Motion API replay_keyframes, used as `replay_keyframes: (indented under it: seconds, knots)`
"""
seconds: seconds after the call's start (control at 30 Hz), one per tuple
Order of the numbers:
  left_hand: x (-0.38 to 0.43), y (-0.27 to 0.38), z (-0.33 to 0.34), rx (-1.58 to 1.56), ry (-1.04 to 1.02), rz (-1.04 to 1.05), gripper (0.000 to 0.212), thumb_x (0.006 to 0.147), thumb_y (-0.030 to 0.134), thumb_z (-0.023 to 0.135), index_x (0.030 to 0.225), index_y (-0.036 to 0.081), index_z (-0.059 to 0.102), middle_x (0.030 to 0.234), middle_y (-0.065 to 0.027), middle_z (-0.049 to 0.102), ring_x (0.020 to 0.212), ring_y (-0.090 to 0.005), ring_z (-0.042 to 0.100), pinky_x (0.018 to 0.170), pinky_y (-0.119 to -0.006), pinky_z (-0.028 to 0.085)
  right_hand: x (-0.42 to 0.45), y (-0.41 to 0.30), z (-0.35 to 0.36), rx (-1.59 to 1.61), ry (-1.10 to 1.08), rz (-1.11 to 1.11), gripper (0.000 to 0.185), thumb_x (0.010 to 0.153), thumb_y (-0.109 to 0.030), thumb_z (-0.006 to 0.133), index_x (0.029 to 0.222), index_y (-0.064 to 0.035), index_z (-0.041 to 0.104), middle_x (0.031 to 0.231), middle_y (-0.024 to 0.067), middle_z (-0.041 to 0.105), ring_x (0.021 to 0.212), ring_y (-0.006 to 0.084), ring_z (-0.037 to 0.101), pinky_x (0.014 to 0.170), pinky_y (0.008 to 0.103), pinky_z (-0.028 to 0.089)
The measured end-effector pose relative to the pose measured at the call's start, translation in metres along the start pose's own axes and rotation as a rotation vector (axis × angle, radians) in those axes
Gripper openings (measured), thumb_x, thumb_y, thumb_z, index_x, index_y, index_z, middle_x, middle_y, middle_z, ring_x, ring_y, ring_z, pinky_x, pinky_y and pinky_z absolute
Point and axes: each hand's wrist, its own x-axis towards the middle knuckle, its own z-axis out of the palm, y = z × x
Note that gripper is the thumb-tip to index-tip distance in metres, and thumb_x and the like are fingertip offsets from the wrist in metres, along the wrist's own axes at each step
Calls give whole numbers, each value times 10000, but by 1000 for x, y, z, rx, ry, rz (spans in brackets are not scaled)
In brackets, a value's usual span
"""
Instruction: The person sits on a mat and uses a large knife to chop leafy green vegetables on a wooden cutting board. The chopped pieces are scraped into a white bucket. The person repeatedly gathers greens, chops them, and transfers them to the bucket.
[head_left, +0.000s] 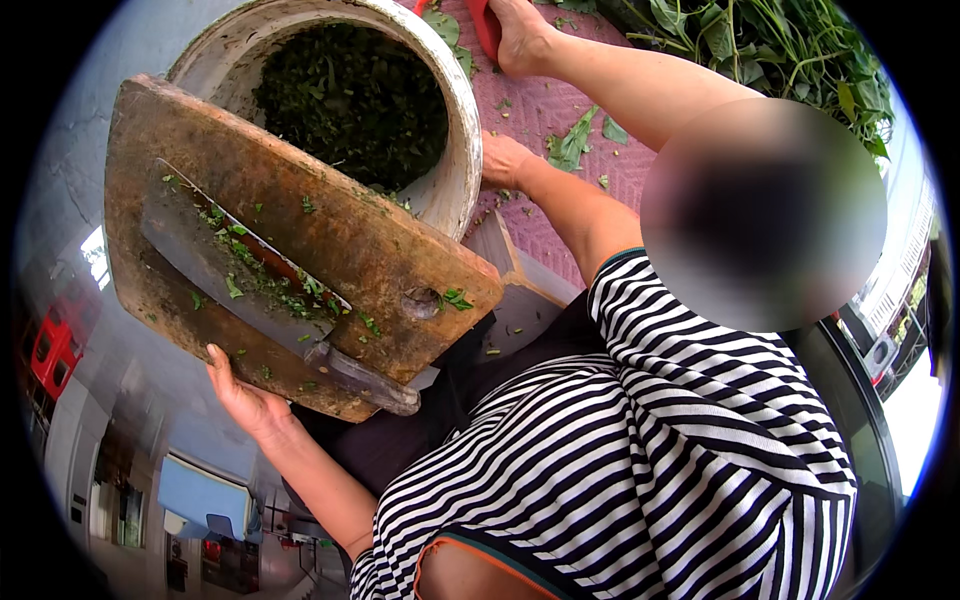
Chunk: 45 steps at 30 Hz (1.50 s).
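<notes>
A thick, worn wooden cutting board (322, 217) lies tilted across the near rim of a stained white bucket (465, 112). On the board rests a broad-bladed kitchen knife (195, 240), its worn handle toward me, with green scraps scattered over blade and wood. My left hand (251, 405) grips the board's lower edge; its thumb shows on top and the other fingers are hidden underneath. Dark chopped greens (352, 97) lie inside the bucket. Beyond its right wall is my right hand (504, 161), partly hidden by the bucket, so its fingers cannot be made out.
Leaf scraps litter a pink textured mat (525, 112). Long leafy stems (765, 45) are heaped at upper right. A bare foot in a red slipper (487, 30) stands beyond the bucket. A grey-brown wooden piece (525, 300) sits beside it. A red plastic stool (56, 352) is far left.
</notes>
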Motion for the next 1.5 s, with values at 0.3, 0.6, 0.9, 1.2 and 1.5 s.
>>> replay_keyframes:
  seconds: [0.3,0.6,0.9,1.2,1.5]
  knots:
    - [-2,0,0,4,-11,14,381,938,262,592,1233,35,512,1208,-64,578,1089,-203,541,940,-355,425,-8,2,29,136,-269,-21,271,893,-225,479,1153,-162,519,1111,167,533,981,377,598,724,453,540]
    - [-1,-1,3,-2,-35,1,380,929,269,604,1223,39,533,1199,-75,595,1083,-225,560,946,-374,440,7,2,35,283,-165,296,193,790,-127,540,894,-67,691,903,222,667,863,382,646,734,455,528]
    - [6,-2,8,-1,-71,42,414,877,255,685,1171,10,527,1139,-105,605,1005,-216,597,868,-376,500,18,24,-127,218,312,460,179,671,-104,653,820,-147,742,845,132,697,839,311,672,780,391,543]
    - [34,-21,-11,121,88,138,642,825,320,739,1261,-39,435,1252,-157,528,1102,-237,537,924,-381,461,-27,-111,-316,684,901,166,112,728,-72,654,809,-20,712,708,97,698,618,120,656,617,268,532]
    - [23,-18,5,26,2,201,503,829,263,731,1190,-16,520,1204,-111,576,1116,-217,519,972,-364,386,2,-180,-312,140,574,-234,201,773,-130,674,964,-86,716,880,118,704,808,244,690,738,328,539]
